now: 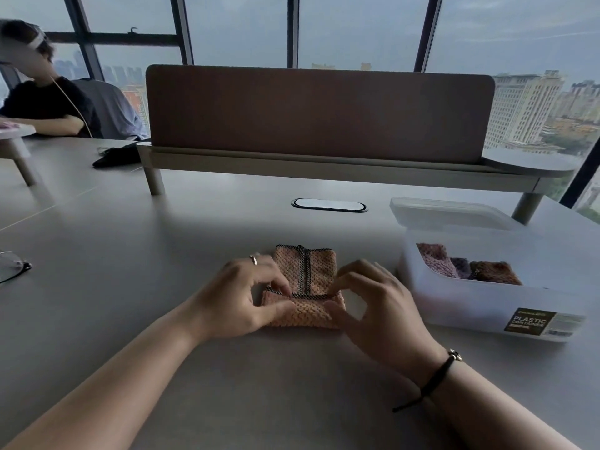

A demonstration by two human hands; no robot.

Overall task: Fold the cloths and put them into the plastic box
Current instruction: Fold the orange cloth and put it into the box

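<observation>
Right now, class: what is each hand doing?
Left hand: pinching the folded edge of the orange cloth.
Right hand: pinching the same folded edge.

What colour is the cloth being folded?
Peach-orange cloth with dark edging, seen in the head view.

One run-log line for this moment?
step: folding | left hand, right hand: pinch peach cloth on table | plastic box: open, holds folded cloths

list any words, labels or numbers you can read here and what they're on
"PLASTIC CONTAINER": on the dark label on the front wall of the plastic box.
A small line above those words and one below: too blurred to read.
The paler panel right of the label: print too small to read.
Nothing else carries text.
</observation>
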